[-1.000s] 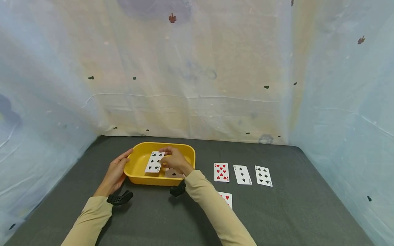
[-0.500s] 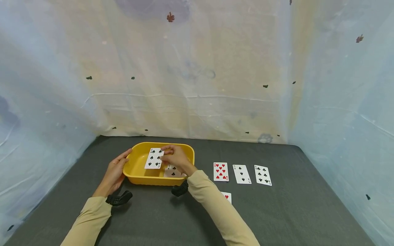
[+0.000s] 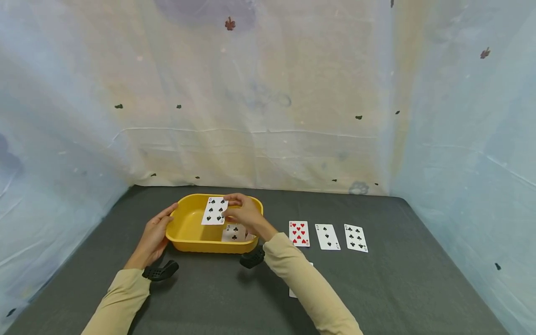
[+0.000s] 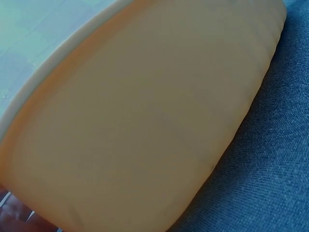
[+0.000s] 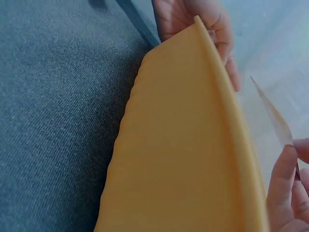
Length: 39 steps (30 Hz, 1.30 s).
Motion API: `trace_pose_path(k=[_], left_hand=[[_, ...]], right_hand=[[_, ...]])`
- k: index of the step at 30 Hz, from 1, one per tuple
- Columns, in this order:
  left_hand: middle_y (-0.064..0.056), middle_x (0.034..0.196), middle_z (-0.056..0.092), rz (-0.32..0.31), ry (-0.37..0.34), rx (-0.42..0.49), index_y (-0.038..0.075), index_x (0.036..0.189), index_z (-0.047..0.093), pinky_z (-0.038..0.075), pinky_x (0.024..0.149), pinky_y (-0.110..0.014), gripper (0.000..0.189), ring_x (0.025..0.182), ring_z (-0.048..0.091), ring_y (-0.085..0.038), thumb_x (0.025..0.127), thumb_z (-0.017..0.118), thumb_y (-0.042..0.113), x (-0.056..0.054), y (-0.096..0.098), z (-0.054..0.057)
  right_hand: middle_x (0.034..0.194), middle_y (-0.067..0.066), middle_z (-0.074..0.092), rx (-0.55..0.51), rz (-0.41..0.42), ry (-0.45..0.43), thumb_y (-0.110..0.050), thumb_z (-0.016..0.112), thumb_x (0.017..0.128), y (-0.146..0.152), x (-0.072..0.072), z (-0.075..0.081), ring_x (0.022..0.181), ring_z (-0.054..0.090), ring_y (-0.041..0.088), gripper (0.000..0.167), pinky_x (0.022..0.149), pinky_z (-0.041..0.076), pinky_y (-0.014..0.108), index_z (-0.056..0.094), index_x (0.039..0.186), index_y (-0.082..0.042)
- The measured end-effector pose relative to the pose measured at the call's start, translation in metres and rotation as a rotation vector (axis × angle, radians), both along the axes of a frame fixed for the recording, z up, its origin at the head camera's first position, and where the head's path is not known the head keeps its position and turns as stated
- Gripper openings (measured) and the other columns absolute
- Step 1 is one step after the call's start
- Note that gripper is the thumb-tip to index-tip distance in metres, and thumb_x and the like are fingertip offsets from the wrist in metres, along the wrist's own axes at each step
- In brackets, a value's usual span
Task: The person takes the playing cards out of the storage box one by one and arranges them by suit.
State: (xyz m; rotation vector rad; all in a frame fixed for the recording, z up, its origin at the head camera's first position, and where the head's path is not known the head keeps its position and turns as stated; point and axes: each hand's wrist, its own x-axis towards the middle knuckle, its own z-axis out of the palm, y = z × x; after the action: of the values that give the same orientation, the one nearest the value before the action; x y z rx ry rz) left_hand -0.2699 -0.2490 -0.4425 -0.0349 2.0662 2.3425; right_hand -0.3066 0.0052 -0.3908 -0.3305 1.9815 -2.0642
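My right hand [image 3: 247, 216] pinches a playing card with black spades [image 3: 215, 211] by its right edge, face up above the yellow plastic tub [image 3: 205, 246]. From the side, the right wrist view shows this card [image 5: 275, 113] thin and tilted between thumb and fingers. At the tub's left end my left hand [image 3: 152, 237] holds the rim, thumb and fingers against the wall. Inside the tub, at the right, lies a card with black clubs [image 3: 234, 232], partly covered by my right hand. The tub's wall [image 4: 145, 116] fills most of the left wrist view.
Right of the tub, a hearts card [image 3: 299, 233], a spades card [image 3: 328, 237] and a clubs card [image 3: 356, 238] lie face up in a row on the dark grey tabletop [image 3: 402, 279]. My right sleeve [image 3: 310, 279] hides most of another card. Patterned cloth [image 3: 259, 93] hangs behind.
My right hand has lifted the spades card and drawn it slightly to the right, uncovering more of the clubs card. My left hand stays at the tub's end.
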Motion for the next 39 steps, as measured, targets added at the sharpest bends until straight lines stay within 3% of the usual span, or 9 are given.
trace_pose_path(k=[4,11,21,30,39], left_hand=[[-0.007,0.162,0.005,-0.006,-0.006,0.009,0.013,0.156,0.019,0.026,0.108,-0.039,0.05,0.145,0.012,-0.027,0.107,0.03,0.016,0.001,-0.001,0.0],[-0.009,0.162,0.004,-0.021,0.013,0.014,0.014,0.156,0.019,0.028,0.107,-0.039,0.05,0.144,0.013,-0.028,0.108,0.03,0.017,0.001,-0.002,-0.001],[-0.009,0.162,0.005,-0.014,0.017,-0.02,0.014,0.156,0.019,0.03,0.106,-0.037,0.05,0.144,0.013,-0.029,0.108,0.03,0.019,0.0,-0.002,-0.004],[-0.011,0.161,0.004,-0.029,0.038,-0.018,0.012,0.156,0.018,0.027,0.107,-0.04,0.05,0.144,0.012,-0.03,0.107,0.028,0.017,0.001,-0.002,-0.003],[-0.01,0.162,0.004,-0.03,0.038,-0.005,0.012,0.156,0.018,0.028,0.106,-0.038,0.05,0.144,0.012,-0.029,0.107,0.028,0.015,0.0,-0.003,-0.003]], right_hand=[[0.107,0.011,0.058,-0.035,0.005,0.023,0.014,0.067,0.082,0.007,0.003,0.003,0.087,0.063,0.02,0.044,0.076,0.057,0.035,0.059,0.123,0.0],[0.094,0.009,0.058,-0.102,0.029,0.049,0.015,0.064,0.084,0.018,0.007,0.005,0.076,0.061,0.018,0.043,0.074,0.058,0.034,0.058,0.125,0.003],[0.09,0.008,0.06,-0.115,0.032,0.065,0.011,0.065,0.085,0.035,0.021,0.015,0.074,0.061,0.015,0.041,0.076,0.057,0.033,0.058,0.125,0.003],[0.09,0.003,0.059,-0.143,0.017,0.092,0.008,0.064,0.087,0.061,0.031,0.019,0.077,0.059,0.014,0.039,0.079,0.055,0.033,0.057,0.125,0.003],[0.101,0.011,0.063,-0.124,0.004,0.137,0.006,0.062,0.087,0.094,0.039,0.02,0.082,0.06,0.015,0.041,0.076,0.053,0.032,0.053,0.127,0.005]])
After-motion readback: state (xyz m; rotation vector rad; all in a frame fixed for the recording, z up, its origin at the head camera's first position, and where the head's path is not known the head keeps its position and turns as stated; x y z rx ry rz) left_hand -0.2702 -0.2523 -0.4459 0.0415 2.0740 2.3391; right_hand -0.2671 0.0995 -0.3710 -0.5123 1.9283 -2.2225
